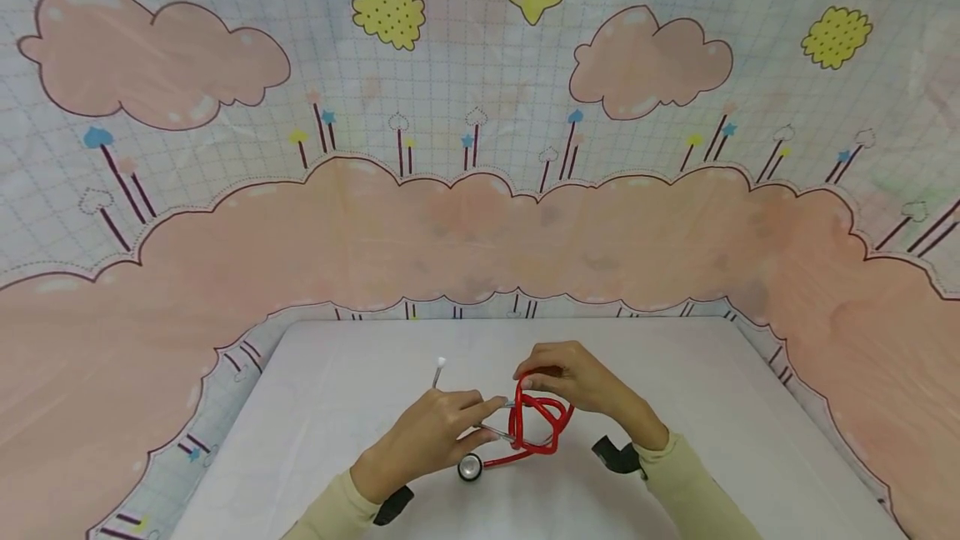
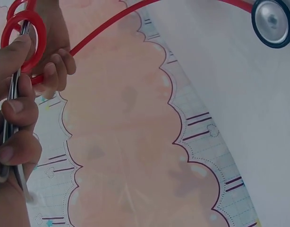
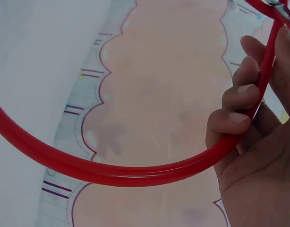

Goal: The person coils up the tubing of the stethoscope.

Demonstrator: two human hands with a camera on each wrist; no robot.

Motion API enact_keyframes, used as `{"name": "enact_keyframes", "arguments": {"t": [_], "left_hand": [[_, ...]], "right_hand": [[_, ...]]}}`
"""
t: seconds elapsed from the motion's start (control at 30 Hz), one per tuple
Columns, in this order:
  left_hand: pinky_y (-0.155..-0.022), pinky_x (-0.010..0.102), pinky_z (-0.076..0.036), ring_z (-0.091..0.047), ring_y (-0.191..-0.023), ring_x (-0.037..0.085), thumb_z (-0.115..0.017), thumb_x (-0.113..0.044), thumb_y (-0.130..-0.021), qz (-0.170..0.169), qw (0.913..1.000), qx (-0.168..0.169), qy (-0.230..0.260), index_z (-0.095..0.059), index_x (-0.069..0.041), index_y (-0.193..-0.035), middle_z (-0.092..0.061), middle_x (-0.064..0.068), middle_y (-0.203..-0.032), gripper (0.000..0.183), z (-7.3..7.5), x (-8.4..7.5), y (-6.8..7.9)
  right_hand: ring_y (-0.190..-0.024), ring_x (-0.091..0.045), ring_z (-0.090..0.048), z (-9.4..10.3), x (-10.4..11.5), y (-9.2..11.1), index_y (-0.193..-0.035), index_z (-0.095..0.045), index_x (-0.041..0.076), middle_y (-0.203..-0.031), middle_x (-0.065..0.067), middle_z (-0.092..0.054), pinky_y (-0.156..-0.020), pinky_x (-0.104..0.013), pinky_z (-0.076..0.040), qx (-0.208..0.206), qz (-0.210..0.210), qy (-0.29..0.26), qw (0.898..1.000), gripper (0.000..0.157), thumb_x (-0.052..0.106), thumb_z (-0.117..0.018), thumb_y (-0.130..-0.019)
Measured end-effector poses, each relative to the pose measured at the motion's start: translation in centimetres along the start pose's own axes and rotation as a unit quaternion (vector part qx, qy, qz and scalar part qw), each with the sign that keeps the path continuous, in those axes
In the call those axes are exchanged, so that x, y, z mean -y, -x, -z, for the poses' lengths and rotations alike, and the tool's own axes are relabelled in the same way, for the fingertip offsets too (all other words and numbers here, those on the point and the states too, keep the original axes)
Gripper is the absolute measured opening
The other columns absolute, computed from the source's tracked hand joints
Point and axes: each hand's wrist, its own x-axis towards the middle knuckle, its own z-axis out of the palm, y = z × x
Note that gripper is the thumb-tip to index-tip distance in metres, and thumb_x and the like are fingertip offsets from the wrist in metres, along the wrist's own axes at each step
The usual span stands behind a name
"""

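Between the two hands is a stethoscope with red tubing (image 1: 557,419), its tube looped round its metal ear tubes. My left hand (image 1: 442,430) grips the metal ear tubes (image 2: 13,90), fingers curled round them in the left wrist view. One white eartip (image 1: 441,361) sticks up beyond that hand. My right hand (image 1: 573,375) holds the red tube, and in the right wrist view its fingers (image 3: 237,97) curl round it. From there a length of tube sweeps out in a wide curve. The round chest piece (image 1: 470,467) with its dark rim hangs below the left hand.
A white table (image 1: 337,373) lies under the hands. Behind and around it hangs a cloth backdrop (image 1: 450,240) printed with pink clouds and stars. Black straps (image 1: 617,455) sit at both wrists, next to light sleeves (image 1: 693,482).
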Motion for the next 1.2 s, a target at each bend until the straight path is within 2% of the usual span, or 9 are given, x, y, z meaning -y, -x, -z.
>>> {"name": "enact_keyframes", "arguments": {"t": [0.1,0.23,0.4,0.67,0.8,0.93,1.07,1.2], "left_hand": [[-0.066,0.007,-0.049,-0.066,-0.068,0.003,-0.077,-0.028,-0.085,0.002,0.9998,-0.015,0.012,-0.067,-0.012,-0.123,-0.07,-0.005,-0.083,0.042,-0.1,0.0,0.0],[-0.066,0.008,-0.05,-0.068,-0.07,0.003,-0.077,-0.027,-0.085,0.006,0.9986,-0.047,0.023,-0.067,-0.009,-0.121,-0.069,-0.004,-0.081,0.041,-0.2,0.2,0.1],[-0.066,0.008,-0.05,-0.068,-0.07,0.003,-0.075,-0.026,-0.086,0.018,0.9959,-0.079,0.041,-0.067,-0.007,-0.119,-0.069,-0.004,-0.08,0.039,-0.5,0.3,0.1],[-0.057,0.003,-0.036,-0.046,-0.06,0.001,-0.079,-0.018,-0.082,0.046,0.985,-0.146,0.079,-0.067,-0.004,-0.115,-0.06,-0.005,-0.073,0.038,-0.7,0.6,0.0],[-0.057,0.003,-0.035,-0.045,-0.061,0.001,-0.078,-0.018,-0.083,0.065,0.9812,-0.158,0.09,-0.067,-0.004,-0.115,-0.057,-0.005,-0.073,0.037,-1.0,0.8,0.1],[-0.056,0.005,-0.039,-0.047,-0.061,0.003,-0.08,-0.014,-0.08,0.11,0.9701,-0.186,0.111,-0.068,-0.002,-0.115,-0.057,-0.004,-0.072,0.039,-1.2,1.0,0.1],[-0.054,0.01,-0.042,-0.046,-0.062,0.0,-0.081,-0.011,-0.079,0.151,0.956,-0.215,0.131,-0.069,0.0,-0.114,-0.057,-0.004,-0.072,0.039,-1.4,1.3,0.1],[-0.053,0.014,-0.043,-0.044,-0.063,-0.001,-0.08,-0.011,-0.08,0.171,0.9507,-0.219,0.138,-0.068,0.002,-0.115,-0.056,-0.003,-0.072,0.039,-1.5,1.4,0.0]], "right_hand": [[-0.077,-0.005,-0.057,-0.3,-0.4,0.0,-0.104,-0.074,0.008,-0.09,-0.005,-0.071,-0.069,-0.021,-0.054,-0.007,-0.011,-0.013,1.0,0.016,0.015,-0.067,-0.093],[-0.079,-0.013,-0.064,-1.0,-0.7,0.2,-0.106,-0.074,0.008,-0.09,-0.006,-0.072,-0.073,-0.021,-0.056,-0.036,-0.043,-0.027,0.998,0.017,0.014,-0.064,-0.095],[-0.08,-0.014,-0.062,-2.0,-0.9,0.4,-0.109,-0.073,0.008,-0.089,-0.006,-0.071,-0.072,-0.025,-0.057,-0.078,-0.073,-0.047,0.993,0.018,0.01,-0.061,-0.096],[-0.087,-0.013,-0.061,-3.3,-1.1,0.8,-0.117,-0.072,0.008,-0.098,-0.006,-0.072,-0.077,-0.024,-0.055,-0.144,-0.125,-0.076,0.979,0.023,0.009,-0.062,-0.096],[-0.076,-0.011,-0.053,-3.9,-1.4,1.0,-0.102,-0.072,0.007,-0.085,-0.005,-0.064,-0.065,-0.023,-0.049,-0.153,-0.138,-0.099,0.974,0.014,0.008,-0.058,-0.098],[-0.069,-0.007,-0.048,-4.3,-1.7,1.3,-0.103,-0.069,0.002,-0.079,-0.009,-0.056,-0.058,-0.02,-0.043,-0.151,-0.15,-0.108,0.971,0.016,0.009,-0.055,-0.1],[-0.069,-0.006,-0.049,-4.6,-1.7,1.5,-0.119,-0.067,0.002,-0.081,-0.01,-0.058,-0.058,-0.02,-0.044,-0.144,-0.161,-0.106,0.971,0.026,0.016,-0.056,-0.1],[-0.069,-0.007,-0.051,-4.8,-1.5,1.5,-0.119,-0.067,0.003,-0.081,-0.006,-0.059,-0.058,-0.02,-0.045,-0.146,-0.169,-0.096,0.97,0.028,0.019,-0.058,-0.099]]}}
